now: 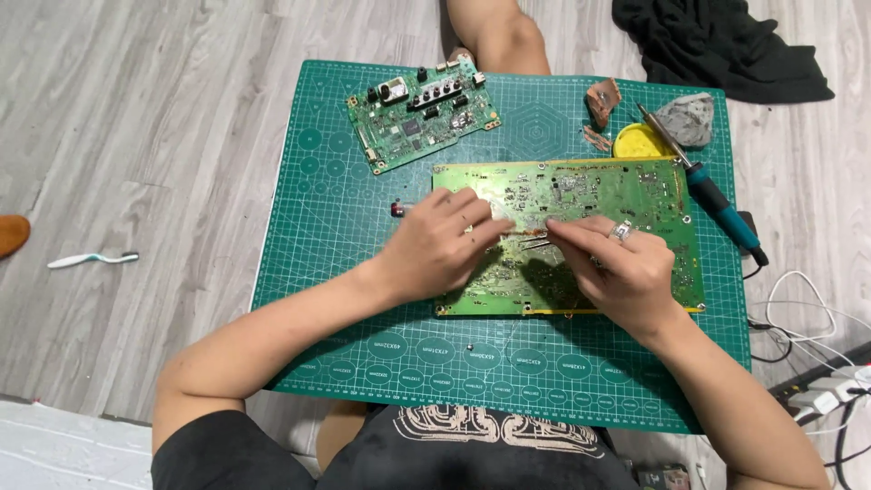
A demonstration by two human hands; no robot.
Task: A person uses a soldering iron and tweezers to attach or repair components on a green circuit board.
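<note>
Green circuit board [626,195] pinned by my left hand [435,245]; right hand [617,268] pinches thin tweezers [537,241] over mid-board; I judge fine placement comes next.

The floor [136,118] is grey wood-look planking, evenly lit with soft shadows. A green cutting mat [318,299] printed with a grid lies on it. At the left, 1 white toothbrush [92,259] rests on the planks, and a brown object [13,234], perhaps a slipper, is cut off by the edge. A dark cloth [717,41] is crumpled at top right. White cables [803,304] and a power strip [830,392] sit at the right.
</note>
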